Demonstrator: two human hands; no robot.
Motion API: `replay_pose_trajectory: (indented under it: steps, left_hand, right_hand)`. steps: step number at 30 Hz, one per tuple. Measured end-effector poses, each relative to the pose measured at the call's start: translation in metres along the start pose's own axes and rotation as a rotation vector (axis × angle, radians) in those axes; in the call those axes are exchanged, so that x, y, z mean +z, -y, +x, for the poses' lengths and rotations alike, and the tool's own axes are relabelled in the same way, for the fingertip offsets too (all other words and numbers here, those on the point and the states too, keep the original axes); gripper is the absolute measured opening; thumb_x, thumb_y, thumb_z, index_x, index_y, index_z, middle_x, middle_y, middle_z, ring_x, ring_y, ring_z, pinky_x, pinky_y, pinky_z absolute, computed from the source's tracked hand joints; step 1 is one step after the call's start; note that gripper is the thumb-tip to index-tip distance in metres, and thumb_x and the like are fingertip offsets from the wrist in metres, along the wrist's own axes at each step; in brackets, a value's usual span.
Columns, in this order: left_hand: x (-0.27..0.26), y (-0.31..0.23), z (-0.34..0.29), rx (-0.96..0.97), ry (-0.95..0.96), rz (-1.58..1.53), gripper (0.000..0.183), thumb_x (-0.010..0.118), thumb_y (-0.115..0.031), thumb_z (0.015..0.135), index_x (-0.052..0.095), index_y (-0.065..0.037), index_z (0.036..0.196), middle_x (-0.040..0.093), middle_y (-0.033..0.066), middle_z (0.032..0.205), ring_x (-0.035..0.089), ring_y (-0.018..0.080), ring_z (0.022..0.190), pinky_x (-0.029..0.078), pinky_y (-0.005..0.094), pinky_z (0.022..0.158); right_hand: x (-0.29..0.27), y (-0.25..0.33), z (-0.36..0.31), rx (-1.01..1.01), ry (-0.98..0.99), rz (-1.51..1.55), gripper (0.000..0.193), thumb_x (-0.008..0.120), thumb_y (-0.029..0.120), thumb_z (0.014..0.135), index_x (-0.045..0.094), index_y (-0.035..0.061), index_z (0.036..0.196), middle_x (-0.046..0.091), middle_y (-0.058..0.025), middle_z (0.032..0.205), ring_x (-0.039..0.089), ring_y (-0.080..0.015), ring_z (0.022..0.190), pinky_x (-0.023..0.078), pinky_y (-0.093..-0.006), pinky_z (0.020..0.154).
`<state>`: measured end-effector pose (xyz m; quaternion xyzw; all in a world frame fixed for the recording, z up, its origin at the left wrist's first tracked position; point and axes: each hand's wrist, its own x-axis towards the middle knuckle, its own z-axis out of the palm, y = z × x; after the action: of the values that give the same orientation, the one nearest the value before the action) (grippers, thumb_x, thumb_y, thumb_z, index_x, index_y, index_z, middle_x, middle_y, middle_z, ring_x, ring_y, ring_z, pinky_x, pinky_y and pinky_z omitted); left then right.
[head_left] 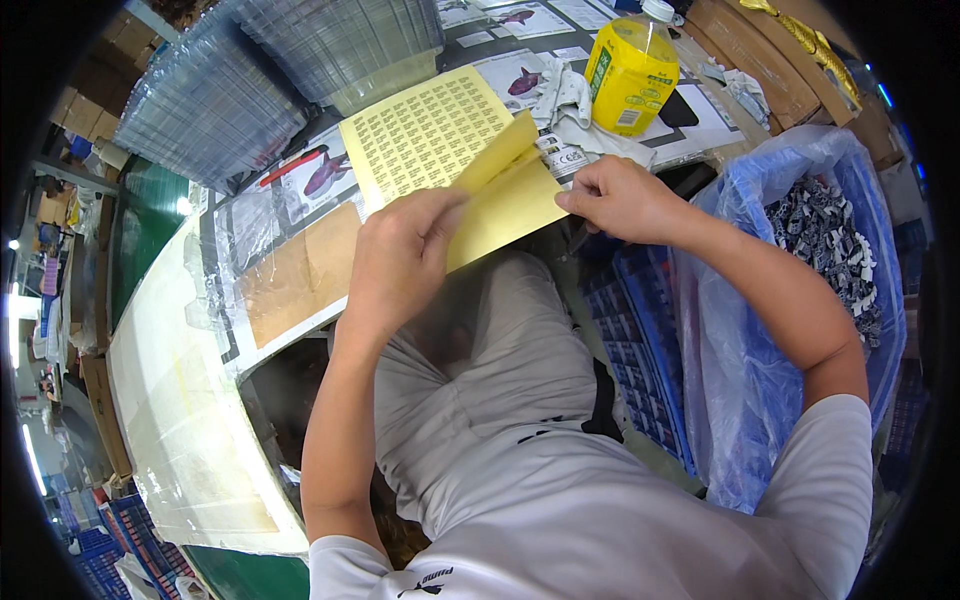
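Note:
A yellow sheet of small printed labels (430, 125) lies at the front edge of the table, with part of it curled up and folded over near its right side. My left hand (405, 250) is closed at the sheet's near edge, thumb and fingers pinching by the raised fold. At the sheet's right corner, my right hand (622, 200) pinches the plain yellow part (505, 215) between thumb and bent fingers. Brown paper (305, 275) lies on the table beside my left hand.
Stacks of clear plastic trays (215, 95) rise at the back left, near a red pen (293, 166). A yellow-labelled bottle (632, 75), a crumpled white cloth (565, 98) and a black phone-like object (680, 107) stand behind. Right, a blue plastic-lined bin (725, 330) holds many small dark-and-white pieces.

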<state>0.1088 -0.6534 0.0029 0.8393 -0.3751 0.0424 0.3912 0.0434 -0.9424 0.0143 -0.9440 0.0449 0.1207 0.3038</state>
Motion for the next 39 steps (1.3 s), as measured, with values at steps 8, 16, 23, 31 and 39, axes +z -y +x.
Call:
replay_pose_trajectory:
  steps: [8, 16, 23, 31, 39]
  left_hand:
    - [0.011, -0.006, -0.016, 0.097, 0.08, 0.097, 0.022, 0.084, -0.012, 0.088, 0.081, -0.006, 0.109, 0.077, 0.0141, 0.114, 0.072, 0.0347, 0.104, 0.057, 0.0437, 0.09]
    - [0.008, -0.013, -0.042, 0.173, -0.021, 0.208, 0.024, 0.086, -0.009, 0.084, 0.08, -0.005, 0.107, 0.074, 0.0123, 0.121, 0.07, 0.0344, 0.111, 0.056, 0.0451, 0.091]
    - [-0.01, -0.026, -0.083, -0.2, -0.181, 0.374, 0.04, 0.089, -0.012, 0.084, 0.075, 0.0, 0.119, 0.073, 0.0133, 0.116, 0.072, 0.0311, 0.084, 0.058, 0.0392, 0.074]
    - [0.011, 0.0, -0.098, -0.179, -0.346, 0.199, 0.032, 0.084, -0.005, 0.087, 0.074, -0.002, 0.118, 0.073, 0.0149, 0.118, 0.075, 0.0348, 0.092, 0.061, 0.0409, 0.077]
    - [0.018, 0.003, -0.099, -0.217, -0.355, 0.157, 0.024, 0.082, -0.002, 0.087, 0.074, -0.002, 0.11, 0.074, 0.0118, 0.112, 0.074, 0.0343, 0.093, 0.061, 0.0413, 0.076]
  right_hand:
    - [-0.002, -0.013, 0.007, -0.108, -0.248, -0.008, 0.027, 0.058, 0.024, 0.104, 0.067, 0.0016, 0.117, 0.075, -0.0242, 0.1, 0.072, -0.0435, 0.098, 0.055, -0.0495, 0.086]
    - [-0.003, -0.007, 0.002, -0.186, -0.262, -0.034, 0.029, 0.055, 0.022, 0.105, 0.066, 0.0008, 0.121, 0.074, -0.0282, 0.106, 0.07, -0.0471, 0.105, 0.054, -0.0524, 0.092]
    - [0.005, -0.011, 0.001, -0.218, -0.156, -0.212, 0.04, 0.058, 0.023, 0.104, 0.062, -0.002, 0.135, 0.074, -0.025, 0.099, 0.072, -0.0401, 0.089, 0.055, -0.0463, 0.087]
    - [0.011, -0.001, -0.006, -0.208, -0.024, -0.072, 0.049, 0.059, 0.018, 0.103, 0.054, -0.0067, 0.145, 0.071, -0.0323, 0.107, 0.069, -0.0458, 0.1, 0.054, -0.0498, 0.089]
    - [0.016, 0.005, -0.009, -0.223, -0.068, -0.11, 0.05, 0.062, 0.013, 0.101, 0.053, -0.0091, 0.145, 0.072, -0.0322, 0.095, 0.071, -0.0498, 0.092, 0.054, -0.0522, 0.082]
